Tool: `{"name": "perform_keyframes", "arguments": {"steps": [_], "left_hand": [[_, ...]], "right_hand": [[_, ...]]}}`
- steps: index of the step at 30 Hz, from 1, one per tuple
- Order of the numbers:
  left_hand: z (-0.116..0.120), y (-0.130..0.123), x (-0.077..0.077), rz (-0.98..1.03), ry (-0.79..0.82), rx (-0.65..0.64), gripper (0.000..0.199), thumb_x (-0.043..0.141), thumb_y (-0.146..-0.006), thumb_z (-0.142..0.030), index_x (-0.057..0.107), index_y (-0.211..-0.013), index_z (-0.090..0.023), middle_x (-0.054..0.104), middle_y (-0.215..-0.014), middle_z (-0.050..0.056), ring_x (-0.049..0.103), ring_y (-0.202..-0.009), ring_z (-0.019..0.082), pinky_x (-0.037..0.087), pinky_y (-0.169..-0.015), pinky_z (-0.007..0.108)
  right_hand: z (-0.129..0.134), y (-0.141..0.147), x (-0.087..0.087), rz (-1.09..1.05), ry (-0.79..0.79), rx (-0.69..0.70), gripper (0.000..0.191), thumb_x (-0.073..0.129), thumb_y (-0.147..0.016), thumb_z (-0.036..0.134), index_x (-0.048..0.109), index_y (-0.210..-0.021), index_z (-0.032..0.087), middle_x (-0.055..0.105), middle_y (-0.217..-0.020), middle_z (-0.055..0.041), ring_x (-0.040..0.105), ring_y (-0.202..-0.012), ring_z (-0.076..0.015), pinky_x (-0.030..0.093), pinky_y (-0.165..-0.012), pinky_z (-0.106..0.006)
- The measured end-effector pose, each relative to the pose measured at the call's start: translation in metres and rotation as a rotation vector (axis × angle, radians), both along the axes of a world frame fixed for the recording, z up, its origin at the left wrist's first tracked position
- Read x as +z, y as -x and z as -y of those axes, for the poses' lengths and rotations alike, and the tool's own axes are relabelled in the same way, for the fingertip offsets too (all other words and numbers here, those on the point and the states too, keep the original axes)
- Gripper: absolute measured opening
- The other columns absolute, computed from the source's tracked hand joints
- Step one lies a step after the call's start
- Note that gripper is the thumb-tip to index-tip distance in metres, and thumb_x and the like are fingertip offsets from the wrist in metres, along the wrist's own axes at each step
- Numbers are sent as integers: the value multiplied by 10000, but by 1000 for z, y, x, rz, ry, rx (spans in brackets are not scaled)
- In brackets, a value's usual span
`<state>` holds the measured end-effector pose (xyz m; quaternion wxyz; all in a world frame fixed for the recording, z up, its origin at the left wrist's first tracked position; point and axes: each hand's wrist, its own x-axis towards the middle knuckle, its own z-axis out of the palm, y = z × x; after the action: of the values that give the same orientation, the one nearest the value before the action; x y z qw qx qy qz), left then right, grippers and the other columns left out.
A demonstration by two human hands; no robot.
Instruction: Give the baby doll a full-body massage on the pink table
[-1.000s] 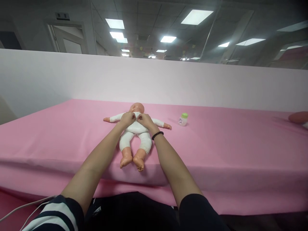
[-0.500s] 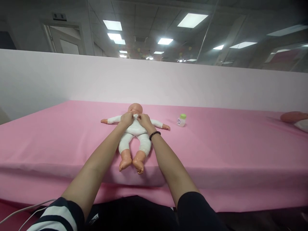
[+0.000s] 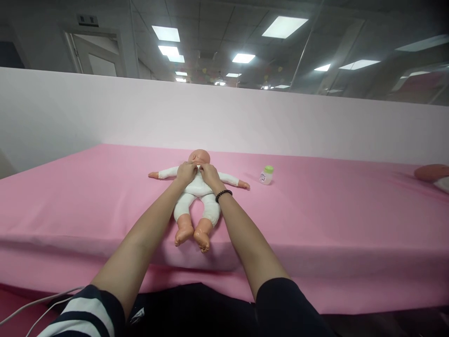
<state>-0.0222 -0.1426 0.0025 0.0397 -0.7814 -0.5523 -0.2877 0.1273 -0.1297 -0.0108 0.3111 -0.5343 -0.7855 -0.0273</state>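
Observation:
A baby doll (image 3: 199,188) with a white cloth body lies on its back, arms stretched out sideways and feet toward me. Its head is turned to the left. On the left of its upper chest, just below the neck, rests my left hand (image 3: 186,172), fingers curled closed on the doll. My right hand (image 3: 210,177) mirrors it on the other side, also closed, with a dark bead bracelet (image 3: 223,194) at the wrist. Both thumbs and fingertips meet near the doll's collar, where the hands hide most of the neckline.
A small clear bottle with a green cap (image 3: 267,175) stands right of the doll's arm. Part of another doll (image 3: 431,173) lies at the far right. Pink cloth (image 3: 315,215) covers the table; a white partition (image 3: 224,119) rises behind. Pale cables (image 3: 45,302) run at lower left.
My fingertips have drawn closer together at the doll's collar, covering the white bit of cloth that showed between them. The whole view has shifted slightly.

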Motion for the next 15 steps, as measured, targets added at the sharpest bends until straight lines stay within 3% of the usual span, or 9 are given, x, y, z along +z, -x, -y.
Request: {"name": "perform_keyframes", "arguments": {"steps": [7, 12, 15], "left_hand": [[3, 6, -14, 296, 18, 152, 118, 569, -983, -263, 646, -1015, -179, 718, -1112, 120, 655, -1076, 262, 485, -924, 354], [10, 23, -29, 509, 184, 304, 403, 546, -1000, -535, 618, -1004, -139, 716, -987, 187, 684, -983, 331, 482, -845, 398], [14, 32, -32, 606, 276, 307, 499, 556, -990, -563, 630, -1045, -73, 714, -979, 236, 683, -1032, 364, 477, -892, 416]], "right_hand": [[2, -3, -7, -41, -24, 11, 142, 567, -1049, 162, 699, -1092, 130, 720, -1133, -80, 678, -1077, -208, 534, -1010, -414], [6, -7, -8, -105, -45, 63, 248, 485, -1040, 156, 695, -1170, 135, 706, -1204, -159, 638, -1152, -267, 495, -1050, -426], [11, -9, -7, -140, -50, 89, 336, 428, -1035, 183, 683, -1252, 154, 702, -1224, -184, 620, -1173, -306, 485, -1065, -449]]}}
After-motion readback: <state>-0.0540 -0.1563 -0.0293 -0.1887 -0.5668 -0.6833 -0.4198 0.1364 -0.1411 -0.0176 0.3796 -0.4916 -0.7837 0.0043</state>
